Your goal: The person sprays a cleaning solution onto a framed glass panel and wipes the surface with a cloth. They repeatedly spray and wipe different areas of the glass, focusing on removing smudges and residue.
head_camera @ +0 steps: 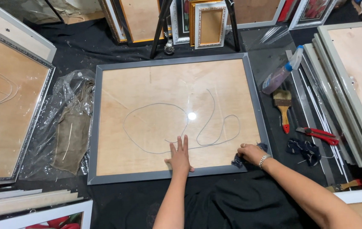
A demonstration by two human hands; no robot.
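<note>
— So, from the head camera, what do the hands do?

— The left hand lies flat, fingers spread apart, palm down on the wooden backing of a large grey frame that rests on dark cloth. Its heel sits near the frame's lower rail. It grips nothing.

— And the other one?

— The right hand is at the frame's lower right corner, fingers curled together and clamped on a dark blue rag, pressed against the board there. A metal bracelet circles its wrist.

— What lies on the board?

— A thin grey cord winds in loose loops across the middle, one end close to the fingertips of the left hand. A bright spot of reflected light sits between the loops.

— What is around the frame?

— To the right, on the dark surface, a spray bottle lies tilted, with a paintbrush with a red handle just below it. Further right are red-handled pliers, and near them a second dark rag. To the left, crumpled clear plastic covers a brownish cloth beside the frame. Another frame with a wooden back lies at the far left, and several smaller frames lean upright beyond the top edge.
</note>
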